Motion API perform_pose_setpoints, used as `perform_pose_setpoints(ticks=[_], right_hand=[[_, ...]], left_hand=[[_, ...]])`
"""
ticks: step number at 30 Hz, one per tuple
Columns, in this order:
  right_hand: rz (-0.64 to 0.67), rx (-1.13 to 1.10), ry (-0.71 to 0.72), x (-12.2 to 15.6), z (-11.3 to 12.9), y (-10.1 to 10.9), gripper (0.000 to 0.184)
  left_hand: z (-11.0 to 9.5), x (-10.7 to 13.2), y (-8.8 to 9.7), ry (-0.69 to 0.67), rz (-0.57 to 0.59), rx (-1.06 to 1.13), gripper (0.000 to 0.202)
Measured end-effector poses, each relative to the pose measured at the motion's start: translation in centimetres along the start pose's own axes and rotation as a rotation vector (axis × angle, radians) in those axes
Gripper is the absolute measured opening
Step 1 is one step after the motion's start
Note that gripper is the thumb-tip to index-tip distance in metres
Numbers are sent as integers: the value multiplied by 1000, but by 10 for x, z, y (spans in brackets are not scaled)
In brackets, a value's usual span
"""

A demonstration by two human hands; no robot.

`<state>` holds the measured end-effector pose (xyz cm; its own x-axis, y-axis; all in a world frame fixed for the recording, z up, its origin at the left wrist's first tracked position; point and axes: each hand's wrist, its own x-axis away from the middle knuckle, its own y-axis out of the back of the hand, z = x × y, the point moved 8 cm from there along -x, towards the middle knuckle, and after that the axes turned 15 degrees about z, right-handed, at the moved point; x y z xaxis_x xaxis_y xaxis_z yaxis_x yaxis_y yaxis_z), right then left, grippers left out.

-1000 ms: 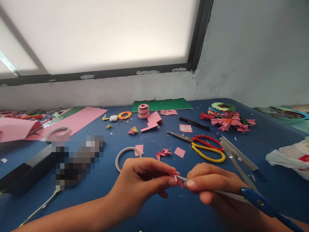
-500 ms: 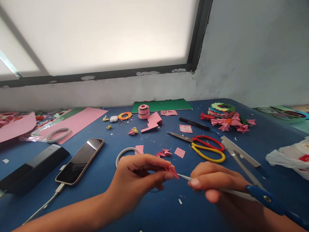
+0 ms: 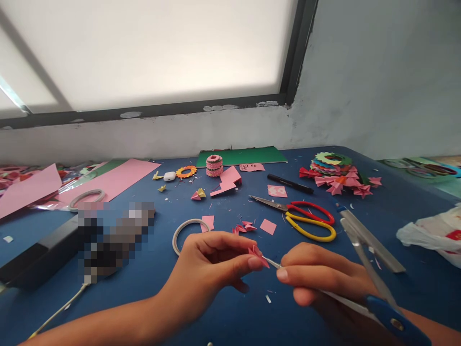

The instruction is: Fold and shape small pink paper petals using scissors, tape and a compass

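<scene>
My left hand (image 3: 216, 266) pinches a small folded pink paper piece (image 3: 260, 257) between thumb and forefinger. My right hand (image 3: 320, 274) grips one slim metal arm of a hinged tool (image 3: 383, 312) with a blue joint; its exact kind is unclear. The tool's thin pointed tip meets the pink fold. Another metal arm spreads up and away beyond my right fingers. Behind my left hand are more folded pink pieces (image 3: 245, 227), a flat pink square (image 3: 268, 226) and a ring of tape (image 3: 176, 235).
Scissors (image 3: 309, 233) with red and yellow handles lie beyond my right hand, near a black pen (image 3: 290, 184). Stacked paper rings (image 3: 215, 166) and a green sheet (image 3: 245, 156) stand at the back. A plastic bag (image 3: 435, 233) is at right, a black box (image 3: 46, 254) at left.
My right hand has shifted slightly left, bringing the tool's tip further against the pink fold. The tool's arms have swung a little. A phone-shaped area at left is now pixelated.
</scene>
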<state>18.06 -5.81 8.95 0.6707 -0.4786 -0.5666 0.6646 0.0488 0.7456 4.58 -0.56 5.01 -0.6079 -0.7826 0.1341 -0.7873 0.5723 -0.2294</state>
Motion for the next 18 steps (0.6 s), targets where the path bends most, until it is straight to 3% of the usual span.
perform_pose_setpoints(ticks=[5,12,18], right_hand=[[119,-68,36,2,0,-9,32],[-19,-85,54,-2,0,-5,31],[-170,-296,-86,-4,-15,0,16]], left_hand=[[2,0,2,0,-6,-26,11],[2,1,2,2,-33,-47,12],[1,0,3,-4,-61,-63,13]])
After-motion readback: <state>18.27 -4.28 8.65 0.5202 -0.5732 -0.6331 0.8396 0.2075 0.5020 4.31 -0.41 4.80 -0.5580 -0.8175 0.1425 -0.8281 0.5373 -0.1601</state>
